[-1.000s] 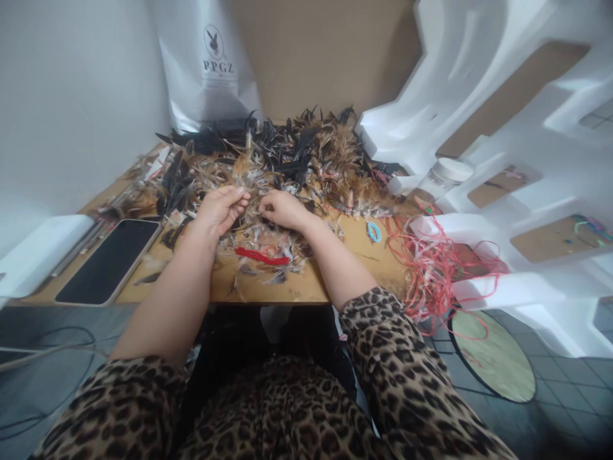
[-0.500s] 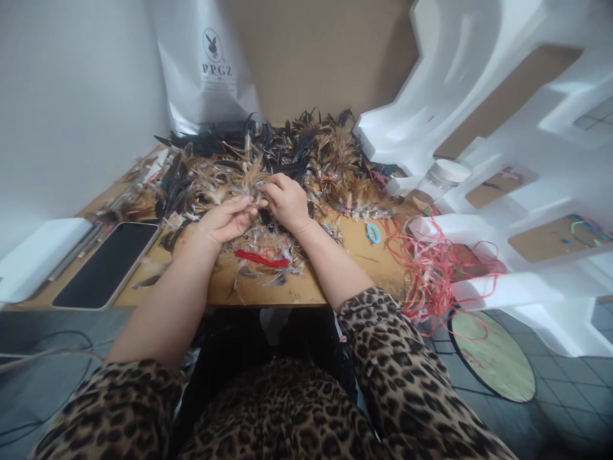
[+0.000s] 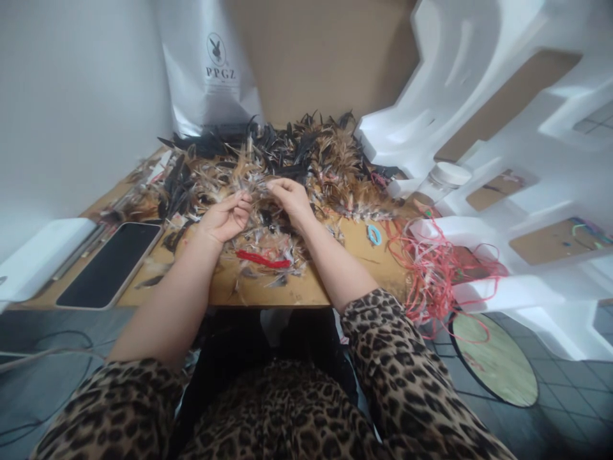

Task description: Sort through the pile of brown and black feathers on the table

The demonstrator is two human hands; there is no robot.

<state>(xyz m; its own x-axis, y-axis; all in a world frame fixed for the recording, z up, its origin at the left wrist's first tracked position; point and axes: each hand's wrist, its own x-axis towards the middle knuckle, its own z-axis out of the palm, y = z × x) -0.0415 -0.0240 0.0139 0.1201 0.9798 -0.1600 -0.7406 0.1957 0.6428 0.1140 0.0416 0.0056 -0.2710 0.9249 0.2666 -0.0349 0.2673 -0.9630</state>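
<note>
My left hand is closed in a pinch above the front of the feather pile, its fingers curled. Pale brown feathers stand up at its fingertips and appear held there. Close by on the right, my right hand pinches with thumb and forefinger. What lies in that pinch is too small and blurred to name. Below both hands, a bundle of red thread rests on loose feather scraps. Behind them spreads a heap of brown and black feathers.
A phone and a white box lie at the left of the table. Rightward are a blue ring, tangled pink strings, a lidded jar and white foam packaging. A white bag stands behind.
My hands have drawn apart: the right hand moved slightly right and the left slightly left. Their fingertips were close together before. The view has shifted a little.
</note>
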